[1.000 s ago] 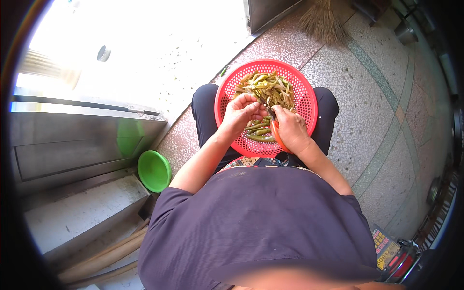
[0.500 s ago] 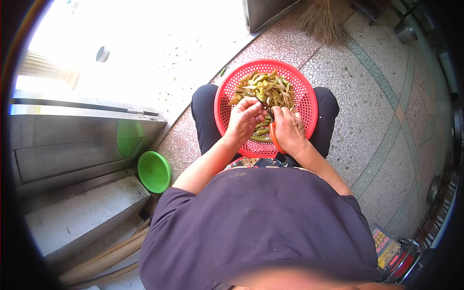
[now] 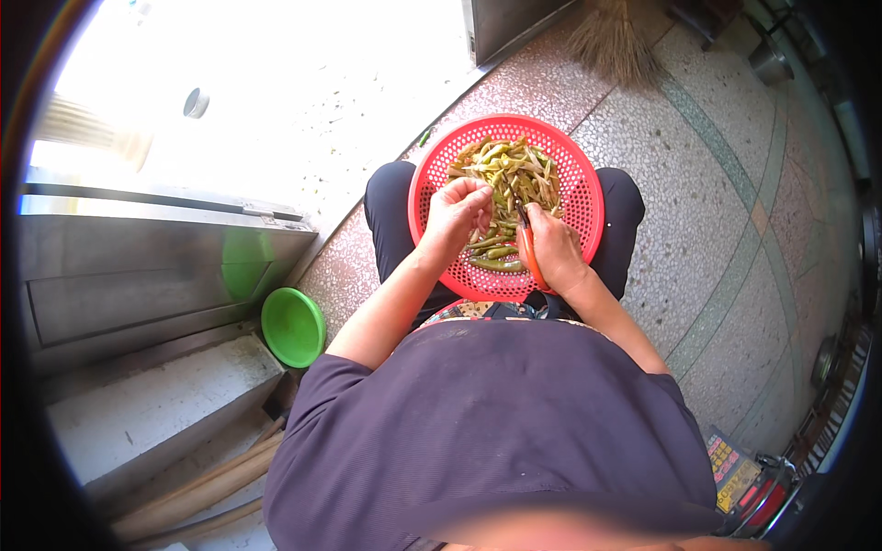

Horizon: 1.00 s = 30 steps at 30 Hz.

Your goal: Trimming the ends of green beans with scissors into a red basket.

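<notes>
A round red plastic colander (image 3: 582, 184) rests on my lap between my knees. Heaped in it are long yellow-green pods that look like chili peppers (image 3: 514, 170), with several greener ones near the front. My right hand (image 3: 559, 253) grips orange-handled scissors (image 3: 531, 255), their dark blades pointing away from me over the pile. Above the colander's left side, my left hand (image 3: 457, 216) is closed in a pinch, thumb against the fingers. Whatever it holds, if anything, is too small to make out.
A green plastic bowl (image 3: 294, 327) sits at my left beside a metal cabinet (image 3: 156, 275). A straw broom (image 3: 614, 41) lies on the speckled floor (image 3: 689, 220) ahead. Beyond the doorway is a bright area with a small round lid (image 3: 196, 103). Wooden poles (image 3: 207, 487) lie at lower left.
My hands have drawn apart. The left has moved slightly left, away from the scissors; the right has shifted a little nearer me, leaving more of the pods and the blades in sight.
</notes>
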### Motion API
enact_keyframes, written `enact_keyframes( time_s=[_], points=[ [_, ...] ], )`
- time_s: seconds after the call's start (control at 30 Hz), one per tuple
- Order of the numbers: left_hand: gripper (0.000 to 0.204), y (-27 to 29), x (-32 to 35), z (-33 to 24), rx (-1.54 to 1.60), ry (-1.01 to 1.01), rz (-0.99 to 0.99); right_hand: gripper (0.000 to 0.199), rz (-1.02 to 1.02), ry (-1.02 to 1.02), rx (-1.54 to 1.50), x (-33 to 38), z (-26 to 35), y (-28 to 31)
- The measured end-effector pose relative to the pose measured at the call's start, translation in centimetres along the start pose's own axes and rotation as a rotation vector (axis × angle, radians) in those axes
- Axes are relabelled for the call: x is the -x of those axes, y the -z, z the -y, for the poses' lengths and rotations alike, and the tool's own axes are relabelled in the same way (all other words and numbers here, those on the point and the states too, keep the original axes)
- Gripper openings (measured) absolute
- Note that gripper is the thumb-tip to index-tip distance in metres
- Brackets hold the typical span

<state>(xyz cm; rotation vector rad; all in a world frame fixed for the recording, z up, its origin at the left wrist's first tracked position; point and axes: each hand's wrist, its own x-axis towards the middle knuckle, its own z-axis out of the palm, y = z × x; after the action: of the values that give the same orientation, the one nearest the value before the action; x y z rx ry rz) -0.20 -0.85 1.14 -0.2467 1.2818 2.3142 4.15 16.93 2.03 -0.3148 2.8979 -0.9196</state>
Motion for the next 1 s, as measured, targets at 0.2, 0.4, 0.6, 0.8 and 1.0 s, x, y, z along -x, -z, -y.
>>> enact_keyframes(
  time_s=[0.2,0.4,0.6,0.8,1.0],
  points=[
    [0.009,0.5,-0.3,-0.5,-0.299,-0.176,-0.062,0.024,0.005,0.101,0.067,0.3,-0.3,0.3],
    [0.006,1.4,-0.4,-1.4,0.043,-0.052,0.049,0.023,0.382,-0.142,-0.435,-0.2,0.1,1.7],
    [0.003,1.8,-0.3,-2.6,0.154,0.056,0.158,0.018,0.525,-0.244,-0.879,-0.6,0.2,1.9],
    [0.003,2.3,-0.7,-2.7,0.235,0.154,0.225,0.011,0.519,-0.218,-0.832,-0.8,-0.1,1.8],
    [0.006,2.4,-0.6,-2.9,0.31,0.18,0.299,0.006,0.432,-0.189,-0.795,-0.8,0.7,2.8]
  ],
)
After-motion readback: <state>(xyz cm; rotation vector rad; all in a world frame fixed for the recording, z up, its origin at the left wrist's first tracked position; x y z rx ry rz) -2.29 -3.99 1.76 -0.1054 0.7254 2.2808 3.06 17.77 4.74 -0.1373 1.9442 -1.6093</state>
